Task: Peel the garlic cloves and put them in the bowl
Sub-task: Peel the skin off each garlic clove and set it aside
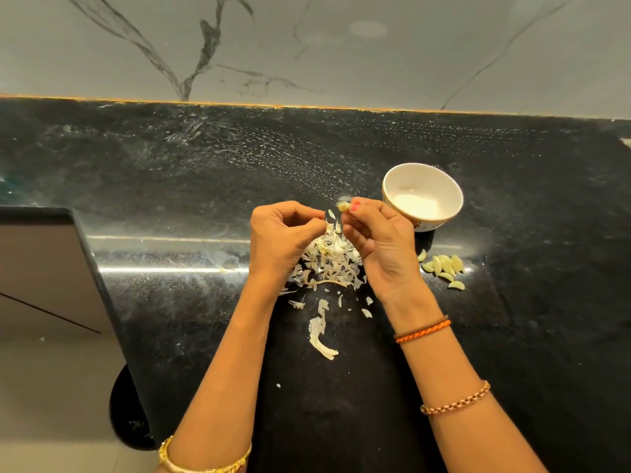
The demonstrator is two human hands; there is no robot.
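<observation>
Your 2 hands meet above a heap of papery garlic skins (327, 261) on the black worktop (205, 172). Your right hand (379, 247) pinches a garlic clove (343, 207) at its fingertips. Your left hand (283, 233) has its fingers curled, pinching a flake of skin (330, 215). The white bowl (422, 199) stands just beyond your right hand. Peeled cloves (444, 269) lie on the worktop near the bowl.

Glossy black stone counter (444, 336), glazed ceramic bowl (440, 186), papery garlic skins (327, 257).
</observation>
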